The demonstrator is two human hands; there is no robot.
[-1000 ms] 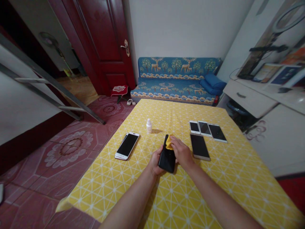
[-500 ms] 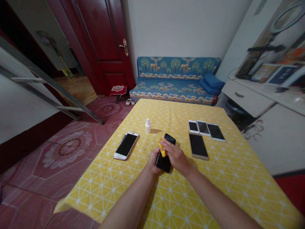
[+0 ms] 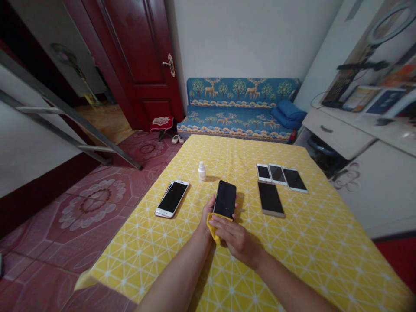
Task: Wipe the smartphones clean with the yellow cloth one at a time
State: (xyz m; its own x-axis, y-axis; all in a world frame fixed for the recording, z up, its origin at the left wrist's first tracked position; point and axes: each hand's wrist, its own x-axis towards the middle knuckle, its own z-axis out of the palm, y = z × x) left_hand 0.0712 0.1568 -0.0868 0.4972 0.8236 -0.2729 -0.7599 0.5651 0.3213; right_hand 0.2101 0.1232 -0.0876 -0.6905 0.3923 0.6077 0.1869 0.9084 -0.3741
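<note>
A black smartphone lies screen up in my left hand, whose fingers wrap round both its long edges. My right hand is closed on a yellow cloth and presses it against the phone's near end. That end of the phone is hidden by the cloth and fingers. To the left lies a white phone with a dark screen, on top of another one that barely shows. A small white bottle stands upright beyond my hands.
On the right of the yellow patterned tablecloth lie a gold-edged phone and, behind it, a row of white-framed phones. A blue sofa stands past the table, a white cabinet to the right.
My right hand has slid the yellow cloth from the phone's upper middle down to its near end. The phone has turned more upright, and its screen shows more.
</note>
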